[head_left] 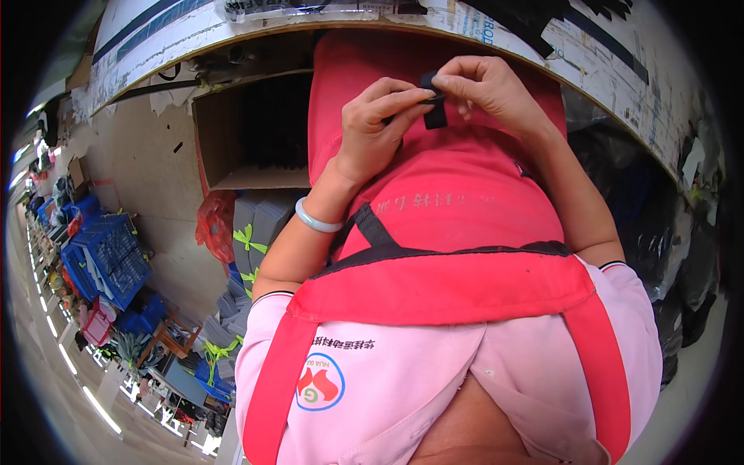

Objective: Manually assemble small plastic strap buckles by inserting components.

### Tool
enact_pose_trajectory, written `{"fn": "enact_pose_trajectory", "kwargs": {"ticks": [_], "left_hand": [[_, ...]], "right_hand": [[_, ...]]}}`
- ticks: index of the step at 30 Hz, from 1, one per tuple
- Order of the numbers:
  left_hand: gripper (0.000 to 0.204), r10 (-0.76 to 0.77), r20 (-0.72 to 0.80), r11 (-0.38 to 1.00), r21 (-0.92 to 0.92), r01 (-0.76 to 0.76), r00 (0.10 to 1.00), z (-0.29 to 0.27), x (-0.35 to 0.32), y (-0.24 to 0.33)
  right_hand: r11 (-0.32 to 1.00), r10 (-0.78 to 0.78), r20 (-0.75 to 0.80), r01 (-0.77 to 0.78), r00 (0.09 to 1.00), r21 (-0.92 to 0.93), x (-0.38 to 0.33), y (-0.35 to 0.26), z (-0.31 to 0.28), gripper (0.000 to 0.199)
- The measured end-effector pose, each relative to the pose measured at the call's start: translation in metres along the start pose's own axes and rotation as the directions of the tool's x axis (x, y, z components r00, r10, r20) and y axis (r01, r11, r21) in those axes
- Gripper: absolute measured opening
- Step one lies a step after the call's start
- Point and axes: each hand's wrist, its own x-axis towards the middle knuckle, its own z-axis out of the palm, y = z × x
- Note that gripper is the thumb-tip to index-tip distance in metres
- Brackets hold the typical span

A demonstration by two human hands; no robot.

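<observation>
While both hands are up near the workbench edge, they're pinching one small black strip (435,115) between them. It looks like flat webbing or soft tape, matte, rectangular, hanging down a bit below the fingers over the red apron (449,201). The left hand (377,128) has thumb and forefinger closed narrow on the strip's left side, knuckles bent, other fingers curled in. The right hand (488,89) grips the top end from the other side, fingertips tight together, touching the left hand's fingertips. So both hands are closed on the same piece, nothing else in them.

A smooth pale bangle (316,220), glossy and round, sits on the left wrist. The apron is a slick-looking red fabric with black trim along its waist and wide red straps over a pink shirt (387,387) that has a round printed patch.

Above the hands runs the curved bench edge (232,31), white surface, scuffed and taped, with more black pieces (535,19) lying on top. Under it sits an open cardboard box (225,136), dark inside, can't tell what's in it. Lower left there's a red plastic bag (215,225), grey bundles tied with green ribbon (248,236), and blue plastic crates (112,256) with a grid texture. Black bags (643,201) pile up on the right.
</observation>
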Motion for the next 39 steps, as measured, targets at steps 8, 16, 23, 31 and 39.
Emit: {"fn": "enact_pose_trajectory", "kwargs": {"ticks": [8,16,23,31,39], "left_hand": [[0.026,0.093,0.042,0.996,0.005,-0.093,0.995,-0.002,0.000,0.008],[0.028,0.137,0.108,0.979,0.139,-0.151,0.985,-0.001,-0.005,0.009],[0.030,0.158,0.159,0.965,0.186,-0.186,0.975,-0.005,-0.005,0.015],[0.024,0.117,0.137,0.983,0.126,-0.135,0.984,0.000,-0.006,0.012],[0.024,0.018,0.088,0.999,0.032,-0.021,0.996,0.001,-0.011,0.000]], "right_hand": [[0.991,-0.130,-0.218,0.120,0.967,-0.061,0.005,0.007,0.004,0.023],[0.992,-0.048,-0.234,0.073,0.971,0.100,0.008,0.013,-0.001,0.024],[0.976,0.037,-0.101,-0.014,0.994,0.217,0.003,0.014,-0.002,0.030],[0.894,0.116,0.183,-0.183,0.976,0.408,0.008,0.028,-0.011,0.022],[0.985,-0.029,-0.061,0.039,0.998,0.166,0.002,0.013,0.007,0.019]]}}
